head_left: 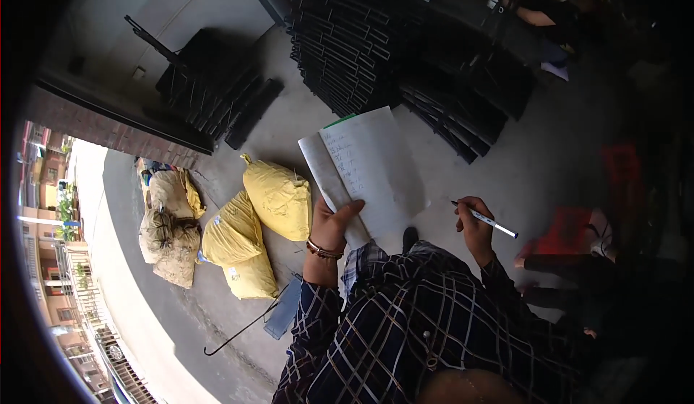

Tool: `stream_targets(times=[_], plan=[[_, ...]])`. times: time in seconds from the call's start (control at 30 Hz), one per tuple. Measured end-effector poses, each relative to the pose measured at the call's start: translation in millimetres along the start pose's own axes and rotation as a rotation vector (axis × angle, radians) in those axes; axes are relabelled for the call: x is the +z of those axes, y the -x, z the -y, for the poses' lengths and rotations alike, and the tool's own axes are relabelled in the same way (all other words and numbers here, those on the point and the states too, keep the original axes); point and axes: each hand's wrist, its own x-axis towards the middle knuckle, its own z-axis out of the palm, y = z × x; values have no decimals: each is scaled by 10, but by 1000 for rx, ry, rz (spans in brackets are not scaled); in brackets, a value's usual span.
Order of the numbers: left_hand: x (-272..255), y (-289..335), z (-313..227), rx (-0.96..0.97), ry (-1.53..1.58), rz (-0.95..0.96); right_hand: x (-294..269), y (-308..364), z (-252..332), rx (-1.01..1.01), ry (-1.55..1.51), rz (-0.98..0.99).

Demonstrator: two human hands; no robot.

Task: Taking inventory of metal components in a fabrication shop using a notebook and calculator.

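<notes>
My left hand [336, 220] grips an open notebook [387, 165] by its lower left part, with the thumb lying across the page. Handwritten lines run down the left side of the white page, and the rest of it looks blank. A strip of green shows at the notebook's top edge. To the right, apart from the paper, my right hand [475, 227] is closed around a white pen [497, 226]. The pen's dark tip points left toward the page, and its other end sticks out to the right.
Full yellow sacks [278, 198] and pale sacks [170, 216] stand on the floor at left. A blue dustpan-like piece [284, 307] lies near my left arm. Dark tubes are stacked [340, 50] ahead. Red stools [564, 230] and other people are in the shade at right.
</notes>
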Motion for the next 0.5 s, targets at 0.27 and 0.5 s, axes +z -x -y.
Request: stream_targets(times=[0.27, 0.5], plan=[[136, -858, -220, -152, -14, 352, 434, 287, 136, 136, -82, -370], [230, -1407, -217, -409, -88, 566, 827, 317, 268, 105, 55, -653]])
